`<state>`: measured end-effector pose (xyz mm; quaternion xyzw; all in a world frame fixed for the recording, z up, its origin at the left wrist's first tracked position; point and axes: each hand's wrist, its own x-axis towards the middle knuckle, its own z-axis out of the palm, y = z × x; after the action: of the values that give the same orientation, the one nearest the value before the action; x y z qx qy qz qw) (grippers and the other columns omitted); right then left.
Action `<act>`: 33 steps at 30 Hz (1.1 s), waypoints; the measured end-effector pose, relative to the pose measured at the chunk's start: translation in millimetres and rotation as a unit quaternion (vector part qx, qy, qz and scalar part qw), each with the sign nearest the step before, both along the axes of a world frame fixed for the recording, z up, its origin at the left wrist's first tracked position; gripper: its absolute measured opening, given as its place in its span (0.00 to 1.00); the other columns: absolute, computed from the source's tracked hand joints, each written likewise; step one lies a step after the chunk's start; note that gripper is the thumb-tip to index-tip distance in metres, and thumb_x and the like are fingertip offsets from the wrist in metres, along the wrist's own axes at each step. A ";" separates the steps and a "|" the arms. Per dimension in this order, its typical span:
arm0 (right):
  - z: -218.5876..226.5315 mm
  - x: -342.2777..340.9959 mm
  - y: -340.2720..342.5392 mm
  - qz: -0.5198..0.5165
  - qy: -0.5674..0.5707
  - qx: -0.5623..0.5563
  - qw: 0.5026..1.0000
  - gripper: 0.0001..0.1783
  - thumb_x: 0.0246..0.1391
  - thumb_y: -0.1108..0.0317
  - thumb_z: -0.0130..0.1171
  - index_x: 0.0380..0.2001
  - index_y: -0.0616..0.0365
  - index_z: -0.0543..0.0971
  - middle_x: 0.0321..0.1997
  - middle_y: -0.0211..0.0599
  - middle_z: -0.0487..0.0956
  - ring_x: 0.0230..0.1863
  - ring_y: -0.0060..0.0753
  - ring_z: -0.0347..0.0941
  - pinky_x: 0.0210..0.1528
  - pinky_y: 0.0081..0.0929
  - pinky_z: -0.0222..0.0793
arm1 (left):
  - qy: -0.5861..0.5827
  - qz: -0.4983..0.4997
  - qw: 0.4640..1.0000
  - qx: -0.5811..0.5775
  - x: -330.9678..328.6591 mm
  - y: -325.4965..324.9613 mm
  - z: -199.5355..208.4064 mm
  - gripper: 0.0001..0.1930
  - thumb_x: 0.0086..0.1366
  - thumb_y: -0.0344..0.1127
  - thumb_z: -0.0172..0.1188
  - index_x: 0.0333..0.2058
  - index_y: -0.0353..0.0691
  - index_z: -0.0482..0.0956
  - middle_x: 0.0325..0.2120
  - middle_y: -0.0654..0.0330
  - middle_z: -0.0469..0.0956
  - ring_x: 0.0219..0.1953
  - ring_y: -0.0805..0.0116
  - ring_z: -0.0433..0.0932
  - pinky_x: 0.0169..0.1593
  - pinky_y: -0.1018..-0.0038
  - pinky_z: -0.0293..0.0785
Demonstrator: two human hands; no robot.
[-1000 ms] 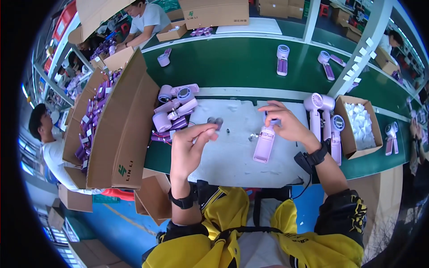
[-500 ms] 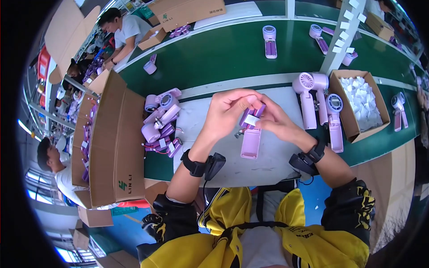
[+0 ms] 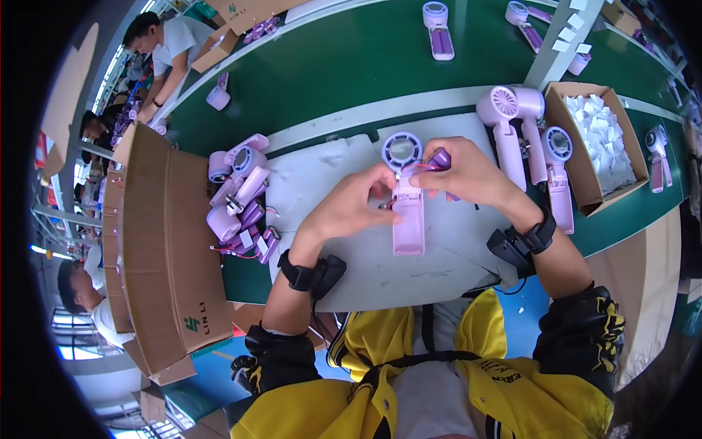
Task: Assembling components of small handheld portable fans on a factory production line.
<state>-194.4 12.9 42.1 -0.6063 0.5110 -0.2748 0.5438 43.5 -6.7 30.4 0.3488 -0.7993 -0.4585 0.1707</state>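
A lilac handheld fan (image 3: 409,233) lies upright on the pale work mat in front of me, its round head away from me and its handle shell open toward me. My left hand (image 3: 351,208) is closed on the fan's left side, thumb and fingers at the top of the handle. Pinched in my right hand (image 3: 474,175) is a purple battery pack (image 3: 440,159), held to the right of the fan. Thin red wires run between the pack and the fan's neck. My fingers hide part of the pack.
Several fan parts and battery packs (image 3: 251,212) are piled on the left beside a tall cardboard box (image 3: 172,249). More lilac fans (image 3: 504,139) lie to the right, next to a carton of white pads (image 3: 601,139). A green conveyor (image 3: 329,73) carries fans beyond; a co-worker (image 3: 172,47) stands far left.
My hands have parted from over the fan, uncovering its round head. The battery pack has turned and shifted right in my right hand; my left hand has come down to the fan's handle.
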 end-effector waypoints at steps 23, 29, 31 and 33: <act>-17.8 14.9 15.7 0.028 0.088 -0.317 0.944 0.10 0.43 0.78 0.68 0.26 0.62 0.75 0.28 0.34 0.73 0.26 0.26 0.69 0.28 0.21 0.64 | 0.115 0.022 0.982 0.146 -7.1 2.1 -4.0 0.16 0.57 0.19 0.62 0.45 0.37 0.75 0.33 0.66 0.75 0.38 0.78 0.75 0.44 0.77 0.74; -26.9 14.1 15.7 0.042 0.097 -0.362 0.926 0.10 0.41 0.79 0.68 0.31 0.63 0.80 0.30 0.36 0.74 0.27 0.31 0.73 0.28 0.24 0.67 | 0.139 0.012 0.975 0.171 -7.7 1.5 -11.8 0.17 0.57 0.19 0.61 0.46 0.37 0.74 0.34 0.65 0.74 0.39 0.78 0.75 0.44 0.79 0.75; -26.6 13.1 16.1 0.042 0.097 -0.362 0.926 0.10 0.41 0.78 0.69 0.31 0.63 0.81 0.30 0.36 0.74 0.27 0.31 0.73 0.28 0.24 0.67 | 0.126 0.008 0.977 0.170 -11.1 -1.6 -12.0 0.17 0.57 0.18 0.61 0.45 0.37 0.75 0.35 0.65 0.75 0.38 0.77 0.75 0.44 0.77 0.75; -26.2 12.8 16.8 0.036 0.106 -0.364 0.925 0.10 0.41 0.78 0.69 0.31 0.62 0.81 0.30 0.35 0.74 0.27 0.31 0.73 0.28 0.24 0.67 | 0.117 0.008 0.978 0.172 -10.0 -0.4 -10.5 0.17 0.56 0.18 0.61 0.45 0.37 0.75 0.36 0.64 0.75 0.38 0.76 0.75 0.44 0.76 0.75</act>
<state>-181.6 29.7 15.9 -0.8064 0.4082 -0.3559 0.2375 33.5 -7.0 19.9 0.3231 -0.6807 -0.6250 0.2039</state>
